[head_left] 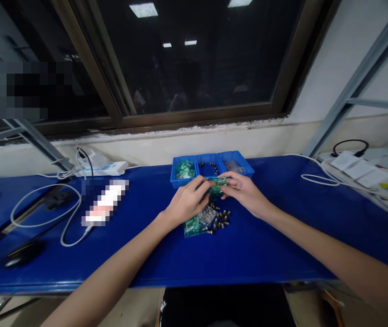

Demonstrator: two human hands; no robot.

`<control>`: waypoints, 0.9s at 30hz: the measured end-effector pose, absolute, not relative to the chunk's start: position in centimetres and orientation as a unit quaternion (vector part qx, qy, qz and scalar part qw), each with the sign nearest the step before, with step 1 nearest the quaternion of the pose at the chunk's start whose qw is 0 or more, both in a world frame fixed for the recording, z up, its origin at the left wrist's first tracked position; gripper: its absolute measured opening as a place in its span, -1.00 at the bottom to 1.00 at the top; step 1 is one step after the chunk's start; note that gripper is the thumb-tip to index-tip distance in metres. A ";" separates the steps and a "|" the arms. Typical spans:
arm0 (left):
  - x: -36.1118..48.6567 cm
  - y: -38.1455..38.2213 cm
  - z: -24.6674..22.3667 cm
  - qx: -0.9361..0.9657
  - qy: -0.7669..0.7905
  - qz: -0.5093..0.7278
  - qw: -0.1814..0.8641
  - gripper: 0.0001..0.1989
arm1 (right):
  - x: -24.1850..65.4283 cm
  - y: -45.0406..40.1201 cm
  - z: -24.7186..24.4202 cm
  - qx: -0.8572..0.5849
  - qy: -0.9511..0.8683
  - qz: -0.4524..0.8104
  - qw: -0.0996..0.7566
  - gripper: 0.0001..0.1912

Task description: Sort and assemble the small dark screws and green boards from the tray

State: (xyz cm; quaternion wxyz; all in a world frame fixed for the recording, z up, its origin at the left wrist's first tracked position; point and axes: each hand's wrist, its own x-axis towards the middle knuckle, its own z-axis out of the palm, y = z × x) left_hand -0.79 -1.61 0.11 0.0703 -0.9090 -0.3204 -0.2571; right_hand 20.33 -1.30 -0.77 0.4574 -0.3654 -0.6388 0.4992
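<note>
Both my hands grip a green see-through plastic bag (219,180), held just above the table in front of the blue bins. The fingers of my left hand (190,197) are closed on its left side. On the right side, my right hand (243,190) pinches it between thumb and fingers. Below my hands lie another green bag (194,226), a clear bag of small parts (208,215) and several loose dark screw-like pieces (221,220). What the held bag contains is too small to make out.
A three-part blue bin (176,182) stands behind my hands, with green packets, small dark pieces and clear pieces in its compartments. On the left are a blurred-out phone-like object (107,202), a white cable (65,236), a power strip (112,168) and a mouse (23,254). White adapters (357,168) sit at right.
</note>
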 end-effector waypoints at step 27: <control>-0.8 -1.4 0.1 -0.889 -0.311 -0.327 0.074 -0.63 | 20.6 -1.3 -0.8 -0.324 -0.619 0.543 0.466 -0.51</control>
